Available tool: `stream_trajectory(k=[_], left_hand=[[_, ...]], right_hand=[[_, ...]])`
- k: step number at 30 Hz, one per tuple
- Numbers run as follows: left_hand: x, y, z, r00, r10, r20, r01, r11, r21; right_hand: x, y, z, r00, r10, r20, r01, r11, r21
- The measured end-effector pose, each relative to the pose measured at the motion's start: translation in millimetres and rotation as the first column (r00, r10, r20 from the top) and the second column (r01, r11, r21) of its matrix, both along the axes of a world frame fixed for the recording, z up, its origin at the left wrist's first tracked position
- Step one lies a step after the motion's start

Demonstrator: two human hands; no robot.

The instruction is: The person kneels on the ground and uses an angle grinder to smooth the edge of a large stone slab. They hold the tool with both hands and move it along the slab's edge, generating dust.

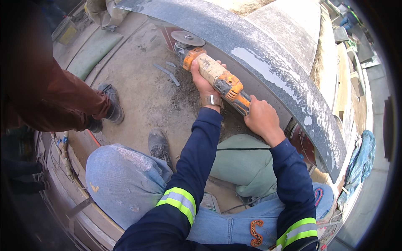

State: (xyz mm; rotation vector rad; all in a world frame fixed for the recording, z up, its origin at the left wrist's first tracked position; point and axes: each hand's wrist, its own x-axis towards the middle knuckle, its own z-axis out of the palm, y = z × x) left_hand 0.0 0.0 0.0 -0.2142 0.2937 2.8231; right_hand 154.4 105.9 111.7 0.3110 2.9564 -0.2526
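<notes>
I hold an orange and black angle grinder (215, 72), its middle wrapped in pale tape. My left hand (202, 83) is closed round the body from below, close behind the grinder's head. Farther back, my right hand (264, 119) wraps round the rear handle. The thin round disc (187, 38) lies roughly flat at the front end, near the underside of a long grey slab (289, 79). Whether the disc touches the slab, I cannot tell. The slab arcs from upper left to lower right, with white patches on its surface.
A person in brown trousers (54, 92) stands at the left, a grey shoe (112, 103) on the dusty floor. Grey offcut strips (168, 74) lie near the grinder. A pale green sack (245, 161) rests by my legs. Blue plastic sheeting (361, 161) hangs at the right.
</notes>
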Motion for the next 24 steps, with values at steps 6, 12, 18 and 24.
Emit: stream_trajectory(k=[6,12,18,24], left_hand=[[-1,-4,2,1.000,-0.008,-0.010,0.009,0.999,0.035],[-3,-2,2,1.000,-0.019,0.018,0.019,1.000,0.019],[-5,-2,1,1.000,-0.007,0.005,0.007,1.000,0.007],[-8,-2,1,1.000,0.001,0.014,-0.001,1.000,0.010]], right_hand=[[-4,-2,-1,0.997,-0.013,0.075,0.013,1.000,-0.010],[-3,-2,-5,1.000,0.005,0.028,-0.005,1.000,0.017],[-7,-2,-4,0.999,-0.004,0.036,0.003,1.000,0.030],[-11,-1,-5,1.000,0.009,0.022,-0.009,1.000,0.013]])
